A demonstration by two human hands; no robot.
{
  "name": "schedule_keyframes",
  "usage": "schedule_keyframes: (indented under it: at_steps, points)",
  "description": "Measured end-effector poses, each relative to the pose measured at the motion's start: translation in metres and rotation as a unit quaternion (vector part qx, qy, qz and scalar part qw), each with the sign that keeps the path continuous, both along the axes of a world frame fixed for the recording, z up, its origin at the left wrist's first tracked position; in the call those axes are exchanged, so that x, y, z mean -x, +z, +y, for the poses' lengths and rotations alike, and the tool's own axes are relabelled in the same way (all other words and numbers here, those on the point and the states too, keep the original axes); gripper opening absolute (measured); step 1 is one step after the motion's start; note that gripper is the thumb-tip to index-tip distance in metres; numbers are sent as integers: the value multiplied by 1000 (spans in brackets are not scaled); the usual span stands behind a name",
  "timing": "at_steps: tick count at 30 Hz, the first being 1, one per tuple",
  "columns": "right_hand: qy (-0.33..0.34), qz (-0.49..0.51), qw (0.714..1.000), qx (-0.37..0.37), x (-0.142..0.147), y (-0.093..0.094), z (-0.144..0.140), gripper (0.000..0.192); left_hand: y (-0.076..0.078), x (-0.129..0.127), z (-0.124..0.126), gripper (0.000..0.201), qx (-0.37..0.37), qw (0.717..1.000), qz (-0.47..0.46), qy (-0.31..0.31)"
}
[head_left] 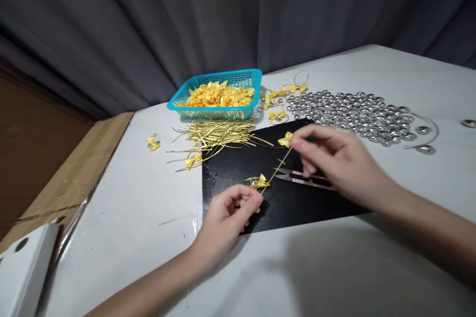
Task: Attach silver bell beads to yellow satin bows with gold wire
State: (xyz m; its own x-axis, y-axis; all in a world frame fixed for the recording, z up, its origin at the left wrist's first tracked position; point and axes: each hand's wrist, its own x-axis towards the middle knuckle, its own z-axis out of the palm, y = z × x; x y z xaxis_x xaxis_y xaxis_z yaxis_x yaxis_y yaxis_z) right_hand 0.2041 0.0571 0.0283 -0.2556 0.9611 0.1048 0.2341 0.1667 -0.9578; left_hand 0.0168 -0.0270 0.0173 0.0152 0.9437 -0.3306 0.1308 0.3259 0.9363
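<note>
Both hands pinch one gold wire [277, 169]: left hand [226, 215] beside a bow [261, 182], right hand [334, 158] half-covering the snips [297, 176].

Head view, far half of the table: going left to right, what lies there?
Lone yellow bow → pile of gold wire ties → blue basket of yellow bows → finished bow pieces → heap of silver beads → single silver bead at the right edge.

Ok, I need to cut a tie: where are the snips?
In the head view, the snips lie on the black mat, right of centre, partly under the right hand.
</note>
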Motion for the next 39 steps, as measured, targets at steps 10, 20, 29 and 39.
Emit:
schedule_keyframes:
  at_steps: [10,20,29,39]
  points:
    - [-192,-360,912,-46,-66,4,39,15,19,55,-20,29,26,972,212,-96]
    - [-97,-270,941,-177,-42,5,-5,17,36,53,-39,21,-393,760,469,-219]
    - [306,166,873,343,17,-6,-80,19,22,29,-44,16,-598,614,465,-221]
    - [270,250,851,375,13,-17,-71,10,14,6,-35,33,-581,692,421,-76]
